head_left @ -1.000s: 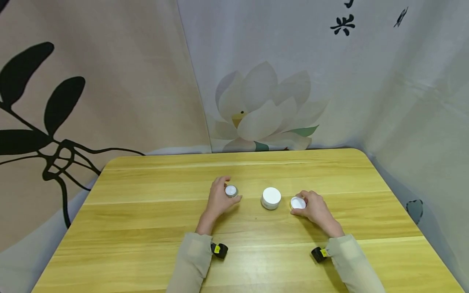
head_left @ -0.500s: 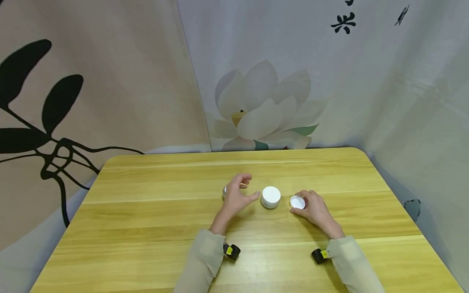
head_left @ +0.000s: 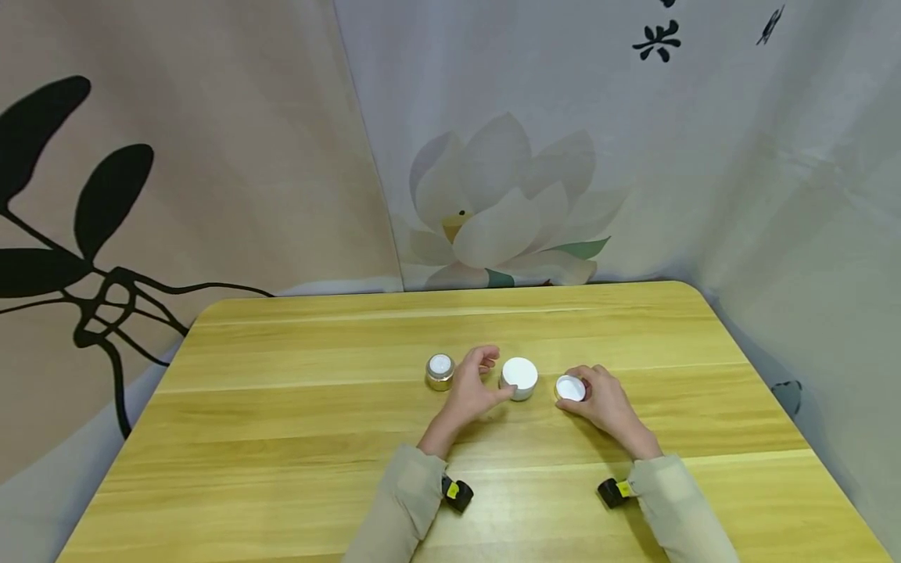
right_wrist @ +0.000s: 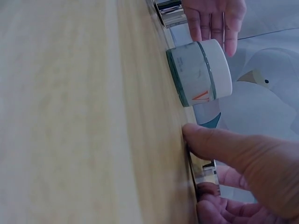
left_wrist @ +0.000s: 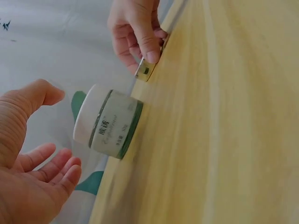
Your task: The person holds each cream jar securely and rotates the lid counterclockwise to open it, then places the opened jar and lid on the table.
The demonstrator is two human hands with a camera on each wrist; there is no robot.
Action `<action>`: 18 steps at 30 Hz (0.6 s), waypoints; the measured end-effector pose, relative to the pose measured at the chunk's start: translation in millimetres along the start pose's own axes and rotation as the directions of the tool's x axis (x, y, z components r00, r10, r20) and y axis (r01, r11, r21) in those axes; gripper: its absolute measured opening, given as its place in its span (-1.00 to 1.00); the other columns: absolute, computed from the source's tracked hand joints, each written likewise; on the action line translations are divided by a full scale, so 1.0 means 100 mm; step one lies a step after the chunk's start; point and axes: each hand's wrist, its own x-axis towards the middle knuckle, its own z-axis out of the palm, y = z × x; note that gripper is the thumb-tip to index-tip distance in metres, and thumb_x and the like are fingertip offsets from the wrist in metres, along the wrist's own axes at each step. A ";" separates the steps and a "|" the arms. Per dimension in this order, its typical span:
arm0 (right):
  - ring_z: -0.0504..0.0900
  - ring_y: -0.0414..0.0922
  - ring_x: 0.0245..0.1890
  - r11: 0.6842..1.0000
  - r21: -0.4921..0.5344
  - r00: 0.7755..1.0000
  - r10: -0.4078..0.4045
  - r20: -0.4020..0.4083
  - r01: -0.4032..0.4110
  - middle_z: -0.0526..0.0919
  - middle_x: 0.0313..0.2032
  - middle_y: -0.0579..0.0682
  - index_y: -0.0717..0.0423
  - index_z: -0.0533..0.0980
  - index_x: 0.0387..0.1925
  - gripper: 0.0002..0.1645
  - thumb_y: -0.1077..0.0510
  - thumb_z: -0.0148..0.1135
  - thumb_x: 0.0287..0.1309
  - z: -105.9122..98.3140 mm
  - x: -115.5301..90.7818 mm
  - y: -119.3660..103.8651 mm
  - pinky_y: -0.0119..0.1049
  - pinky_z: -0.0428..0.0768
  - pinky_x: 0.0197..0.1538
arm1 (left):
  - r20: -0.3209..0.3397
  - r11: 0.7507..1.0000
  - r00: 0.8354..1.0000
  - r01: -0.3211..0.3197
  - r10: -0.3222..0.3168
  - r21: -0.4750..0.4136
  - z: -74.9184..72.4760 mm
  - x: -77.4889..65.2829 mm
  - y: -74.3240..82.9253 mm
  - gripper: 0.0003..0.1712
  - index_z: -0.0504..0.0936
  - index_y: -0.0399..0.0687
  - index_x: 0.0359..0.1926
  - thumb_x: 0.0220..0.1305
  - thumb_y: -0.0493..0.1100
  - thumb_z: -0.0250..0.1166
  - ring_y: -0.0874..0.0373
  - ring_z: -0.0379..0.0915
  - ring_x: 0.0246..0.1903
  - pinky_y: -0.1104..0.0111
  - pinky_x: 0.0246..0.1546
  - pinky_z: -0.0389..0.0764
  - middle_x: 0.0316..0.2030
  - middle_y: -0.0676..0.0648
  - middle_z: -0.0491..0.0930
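Note:
A frosted cosmetic jar (left_wrist: 115,123) with a white lid (head_left: 519,372) and a green base stands upright mid-table. My left hand (head_left: 473,385) reaches around its left side, fingers apart, the thumb overlapping the jar in the head view. In the left wrist view a gap shows between those fingers and the lid. Farther left sits a small gold-based jar (head_left: 439,373) with a pale round top. My right hand (head_left: 608,403) pinches a shallow gold lid (head_left: 569,389), white inside facing up, low at the tabletop; its gold side (left_wrist: 144,71) shows in the left wrist view.
The wooden table (head_left: 338,461) has rounded far corners. Behind it hangs a printed curtain (head_left: 549,94) with a lotus and dark leaves. Both wrists carry small black cameras, one (head_left: 457,495) on the left and one (head_left: 614,493) on the right.
My left hand has let go of the small gold-based jar and moved right to the white-lidded jar. The right hand stays in place with the gold lid.

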 end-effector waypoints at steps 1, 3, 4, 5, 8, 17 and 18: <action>0.32 -0.12 -0.48 1.000 0.003 1.000 -0.001 -0.001 0.001 0.47 -0.40 0.07 0.24 0.55 -0.18 -0.46 0.08 0.54 -0.22 0.00 0.00 0.00 -0.29 0.33 -0.43 | 0.006 1.000 1.000 0.006 -0.006 0.004 0.01 0.00 0.00 -0.31 0.39 -0.47 0.05 -0.16 -0.38 0.46 -0.13 0.41 -0.10 0.10 -0.01 0.50 -0.06 -0.34 0.47; 0.32 -0.12 -0.48 1.000 0.007 1.000 -0.004 -0.004 0.004 0.47 -0.40 0.07 0.24 0.56 -0.18 -0.46 0.08 0.54 -0.23 0.00 0.00 -0.01 -0.29 0.33 -0.43 | 0.025 1.000 0.999 0.027 -0.028 0.014 0.03 0.00 0.00 -0.28 0.37 -0.46 0.07 -0.17 -0.37 0.46 -0.11 0.39 -0.08 0.13 0.01 0.49 -0.04 -0.31 0.45; 0.32 -0.12 -0.48 1.000 0.008 1.000 -0.006 -0.005 0.006 0.47 -0.40 0.07 0.24 0.56 -0.18 -0.46 0.07 0.54 -0.23 0.00 0.00 0.00 -0.29 0.33 -0.43 | 0.034 0.999 0.999 0.036 -0.037 0.020 0.04 -0.01 0.00 -0.26 0.36 -0.45 0.08 -0.18 -0.36 0.46 -0.10 0.38 -0.07 0.15 0.02 0.49 -0.03 -0.30 0.44; 0.32 -0.12 -0.48 1.000 0.008 1.000 -0.008 -0.006 0.008 0.47 -0.40 0.07 0.24 0.56 -0.19 -0.47 0.08 0.54 -0.23 0.00 0.01 0.00 -0.29 0.34 -0.43 | 0.043 0.999 0.998 0.047 -0.048 0.025 0.05 -0.01 0.00 -0.25 0.36 -0.44 0.09 -0.18 -0.35 0.47 -0.09 0.38 -0.07 0.16 0.03 0.48 -0.03 -0.28 0.44; 0.33 -0.12 -0.48 1.000 0.006 1.000 -0.012 -0.011 0.012 0.47 -0.40 0.07 0.24 0.56 -0.19 -0.47 0.09 0.55 -0.24 0.01 0.01 0.01 -0.29 0.34 -0.42 | 0.062 0.997 0.996 0.064 -0.066 0.040 0.07 -0.01 -0.01 -0.21 0.33 -0.45 0.11 -0.21 -0.35 0.47 -0.09 0.36 -0.05 0.16 0.04 0.47 -0.01 -0.28 0.41; 0.36 -0.10 -0.46 1.000 -0.007 0.999 -0.029 -0.025 0.029 0.50 -0.39 0.09 0.24 0.56 -0.20 -0.46 0.09 0.56 -0.27 0.02 0.02 0.03 -0.27 0.37 -0.40 | 0.115 0.981 0.982 0.135 -0.151 0.142 0.17 0.02 -0.03 -0.15 0.31 -0.40 0.14 -0.25 -0.30 0.48 -0.05 0.37 -0.05 0.18 0.00 0.46 -0.02 -0.22 0.39; 0.37 -0.10 -0.46 1.000 -0.009 0.999 -0.030 -0.025 0.029 0.50 -0.39 0.09 0.24 0.56 -0.20 -0.45 0.08 0.56 -0.28 0.02 0.02 0.03 -0.27 0.37 -0.40 | 0.116 0.979 0.981 0.138 -0.156 0.153 0.18 0.02 -0.04 -0.14 0.31 -0.40 0.14 -0.25 -0.30 0.48 -0.05 0.38 -0.05 0.19 0.00 0.46 -0.02 -0.21 0.39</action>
